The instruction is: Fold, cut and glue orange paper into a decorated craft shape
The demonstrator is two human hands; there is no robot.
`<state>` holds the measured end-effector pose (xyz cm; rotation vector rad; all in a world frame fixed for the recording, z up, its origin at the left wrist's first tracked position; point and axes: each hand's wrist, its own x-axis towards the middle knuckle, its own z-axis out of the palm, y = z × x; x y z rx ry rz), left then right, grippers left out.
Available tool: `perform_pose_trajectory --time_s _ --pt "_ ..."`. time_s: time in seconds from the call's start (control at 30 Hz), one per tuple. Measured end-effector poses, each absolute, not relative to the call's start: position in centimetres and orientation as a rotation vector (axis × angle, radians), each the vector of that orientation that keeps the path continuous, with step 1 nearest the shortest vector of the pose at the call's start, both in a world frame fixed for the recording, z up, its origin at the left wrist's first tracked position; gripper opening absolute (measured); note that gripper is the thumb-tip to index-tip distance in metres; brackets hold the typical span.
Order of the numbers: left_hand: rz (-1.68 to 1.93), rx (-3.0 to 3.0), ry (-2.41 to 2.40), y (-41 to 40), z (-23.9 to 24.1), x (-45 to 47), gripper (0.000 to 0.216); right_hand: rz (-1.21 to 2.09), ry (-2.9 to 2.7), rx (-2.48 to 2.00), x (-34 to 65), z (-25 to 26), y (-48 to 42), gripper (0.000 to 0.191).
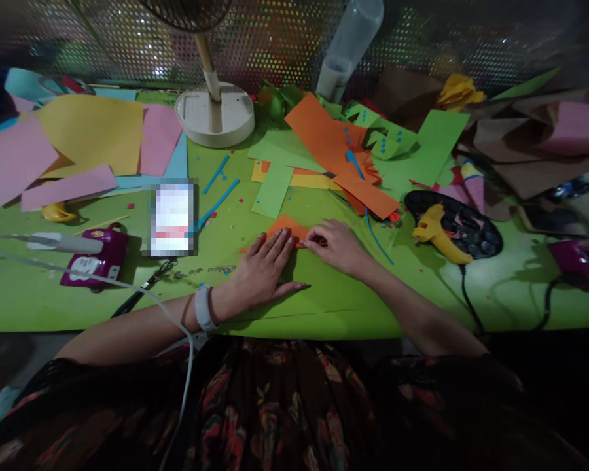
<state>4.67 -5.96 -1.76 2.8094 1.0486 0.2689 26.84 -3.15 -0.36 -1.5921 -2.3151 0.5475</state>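
Note:
A small orange paper piece (288,227) lies on the green table (353,307) in front of me. My left hand (265,268) rests flat on its near part, fingers stretched out and together, with a white band on the wrist. My right hand (336,245) is curled beside it, its fingertips pinching the paper's right edge. Both hands touch the same piece.
A phone (173,219) lies left of my hands, with a purple device (95,258) and a white cable farther left. A yellow glue gun (439,235) rests on a black tray at right. Coloured paper sheets, blue strips and a fan base (216,114) fill the back.

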Motion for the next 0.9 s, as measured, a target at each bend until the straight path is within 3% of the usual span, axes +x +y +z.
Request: perform_pose_trajectory --time_s 0.63,0.9 --pt "0.202 2.816 1.087 -5.96 -1.56 5.12 0.084 0.506 -2.273 -1.687 26.90 -0.60 -3.47 0.014" --pt "0.253 2.829 1.063 -5.95 -1.84 4.97 0.083 0.623 -2.171 -1.537 27.44 -0.33 -3.01 0.025"
